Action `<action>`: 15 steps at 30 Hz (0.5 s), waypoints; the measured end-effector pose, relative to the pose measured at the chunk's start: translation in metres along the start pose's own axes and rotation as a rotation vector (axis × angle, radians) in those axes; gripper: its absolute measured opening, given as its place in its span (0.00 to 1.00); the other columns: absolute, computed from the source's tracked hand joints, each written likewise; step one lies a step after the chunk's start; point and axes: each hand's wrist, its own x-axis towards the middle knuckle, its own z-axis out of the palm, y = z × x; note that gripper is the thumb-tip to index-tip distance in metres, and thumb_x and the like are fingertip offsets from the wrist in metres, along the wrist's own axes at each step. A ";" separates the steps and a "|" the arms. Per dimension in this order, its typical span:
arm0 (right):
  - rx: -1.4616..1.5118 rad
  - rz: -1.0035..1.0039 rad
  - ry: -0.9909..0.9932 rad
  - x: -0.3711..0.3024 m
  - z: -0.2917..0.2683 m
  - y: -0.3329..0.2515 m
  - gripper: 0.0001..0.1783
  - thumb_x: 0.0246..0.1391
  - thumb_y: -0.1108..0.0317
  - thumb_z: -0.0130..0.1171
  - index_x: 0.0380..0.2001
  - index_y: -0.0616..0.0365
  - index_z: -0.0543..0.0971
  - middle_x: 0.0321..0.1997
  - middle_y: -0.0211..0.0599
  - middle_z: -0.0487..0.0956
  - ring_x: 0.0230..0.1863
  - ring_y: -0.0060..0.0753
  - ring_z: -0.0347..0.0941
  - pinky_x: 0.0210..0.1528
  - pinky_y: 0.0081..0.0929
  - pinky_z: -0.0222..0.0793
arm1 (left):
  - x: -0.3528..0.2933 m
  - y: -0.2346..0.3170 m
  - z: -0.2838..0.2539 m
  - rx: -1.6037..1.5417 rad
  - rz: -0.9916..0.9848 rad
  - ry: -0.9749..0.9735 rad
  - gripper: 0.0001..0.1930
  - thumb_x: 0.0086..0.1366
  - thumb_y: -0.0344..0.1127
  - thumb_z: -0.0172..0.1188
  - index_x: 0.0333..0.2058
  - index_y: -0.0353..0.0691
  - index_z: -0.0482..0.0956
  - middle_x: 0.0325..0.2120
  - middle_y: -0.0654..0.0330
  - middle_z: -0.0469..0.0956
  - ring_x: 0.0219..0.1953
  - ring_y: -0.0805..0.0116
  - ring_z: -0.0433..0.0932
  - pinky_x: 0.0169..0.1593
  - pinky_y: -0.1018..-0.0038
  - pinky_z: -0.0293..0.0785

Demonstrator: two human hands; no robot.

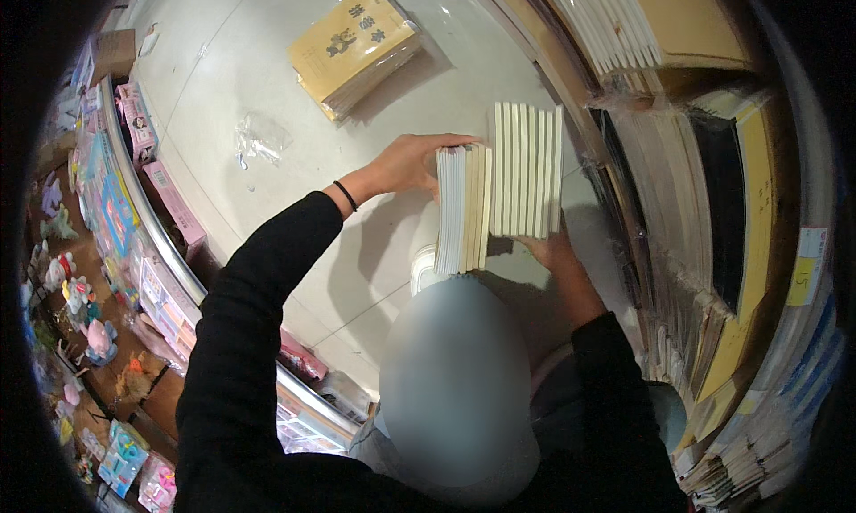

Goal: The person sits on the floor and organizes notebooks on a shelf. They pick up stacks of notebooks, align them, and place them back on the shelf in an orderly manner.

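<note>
Two stacks of thin notebooks stand side by side in front of me, their edges turned up. My left hand (412, 167) grips the left notebook stack (462, 210), with the thumb side along its far end; these have white and cream edges. Its other fingers are partly hidden behind the stack. From the near end, my right hand (551, 252) is closed on the right notebook stack (527, 169), whose edges are pale with greenish lines. This second stack sits a little farther away, touching or nearly touching the first. Most of the right fingers are hidden beneath it.
A wrapped bundle of yellow notebooks (352, 49) lies on the pale tiled floor, with a crumpled clear plastic wrapper (261, 140) nearer. Shelves packed with paper goods (660, 183) rise on the right. On the left, a metal-edged shelf (165, 227) holds boxes and small toys.
</note>
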 end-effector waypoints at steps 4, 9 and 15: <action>0.231 -0.108 0.020 0.004 -0.015 -0.021 0.25 0.39 0.67 0.73 0.42 0.61 0.77 0.42 0.42 0.80 0.44 0.37 0.77 0.48 0.35 0.73 | -0.002 0.001 -0.005 0.065 0.019 0.028 0.32 0.55 0.37 0.66 0.59 0.46 0.65 0.57 0.61 0.70 0.54 0.64 0.74 0.57 0.69 0.68; 0.272 -0.038 -0.099 0.017 -0.033 -0.026 0.27 0.38 0.63 0.73 0.44 0.60 0.77 0.43 0.42 0.80 0.44 0.36 0.77 0.47 0.33 0.73 | 0.005 -0.004 0.001 -0.188 -0.012 0.085 0.52 0.34 0.31 0.76 0.62 0.44 0.61 0.59 0.63 0.68 0.59 0.68 0.67 0.63 0.68 0.61; 0.204 -0.031 -0.098 0.029 -0.064 -0.057 0.28 0.39 0.57 0.72 0.42 0.63 0.78 0.42 0.44 0.80 0.42 0.33 0.77 0.49 0.29 0.71 | 0.009 -0.005 -0.012 -0.392 -0.173 -0.047 0.45 0.41 0.33 0.76 0.59 0.38 0.63 0.54 0.61 0.70 0.56 0.71 0.67 0.63 0.70 0.59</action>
